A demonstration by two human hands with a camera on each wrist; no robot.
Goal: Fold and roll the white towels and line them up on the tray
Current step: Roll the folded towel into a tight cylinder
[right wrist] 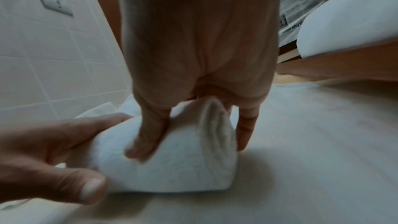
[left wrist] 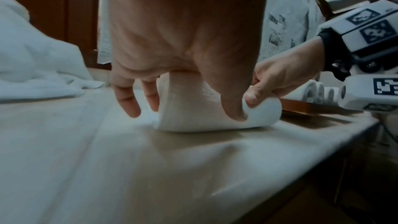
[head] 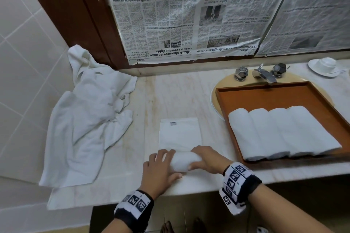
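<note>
A folded white towel (head: 180, 132) lies flat on the counter, and its near end is wound into a roll (head: 182, 161). My left hand (head: 166, 164) grips the roll's left end, thumb on the near side and fingers over the far side. My right hand (head: 197, 158) grips the right end the same way. The left wrist view shows my left hand (left wrist: 185, 108) on the roll (left wrist: 193, 122), with my right hand (left wrist: 269, 84) pinching its far end. In the right wrist view my right hand (right wrist: 193, 140) straddles the roll (right wrist: 172, 168). Several rolled towels (head: 280, 132) lie side by side in the brown tray (head: 265, 96).
A heap of unfolded white towels (head: 91, 111) covers the counter's left end and hangs over the front edge. The tray sits over the sink (head: 214, 98), below the tap (head: 263, 74). A cup and saucer (head: 324, 66) stand at the far right. Newspaper (head: 189, 15) covers the back wall.
</note>
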